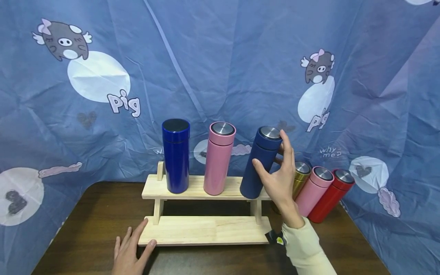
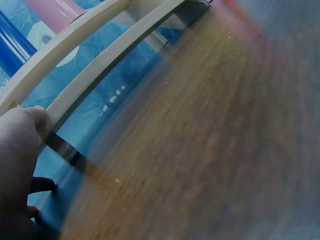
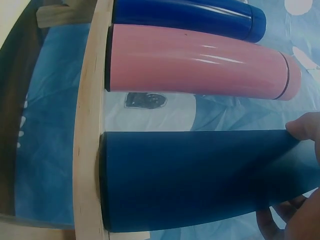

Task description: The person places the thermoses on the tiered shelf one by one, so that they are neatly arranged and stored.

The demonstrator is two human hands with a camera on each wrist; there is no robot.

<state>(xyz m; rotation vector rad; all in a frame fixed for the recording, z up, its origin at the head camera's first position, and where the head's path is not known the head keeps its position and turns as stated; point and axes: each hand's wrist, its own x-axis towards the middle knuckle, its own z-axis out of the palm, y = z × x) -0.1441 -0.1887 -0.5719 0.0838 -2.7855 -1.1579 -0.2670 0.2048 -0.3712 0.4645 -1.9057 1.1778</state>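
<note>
My right hand [image 1: 283,179] grips a matte navy thermos [image 1: 259,164] with a steel-topped lid, thumb on the near side and fingers round the right side. In the right wrist view, the navy thermos [image 3: 195,180] has its base at the upper board of a two-tier wooden rack [image 1: 206,231]. Left of it on that board stand a pink thermos [image 1: 218,164] and a glossy blue thermos [image 1: 176,160] with a dark lid. My left hand [image 1: 130,252] holds the left end of the rack's lower board between thumb and index finger; its other fingers spread beside it.
Right of the rack, partly behind my right arm, a gold thermos [image 1: 300,175], another pink thermos [image 1: 314,191] and a red thermos [image 1: 331,196] stand in a row. A small black tag [image 1: 271,236] sits at the lower board's right end. Patterned blue cloth [image 1: 220,57] hangs behind the brown table [image 1: 86,229].
</note>
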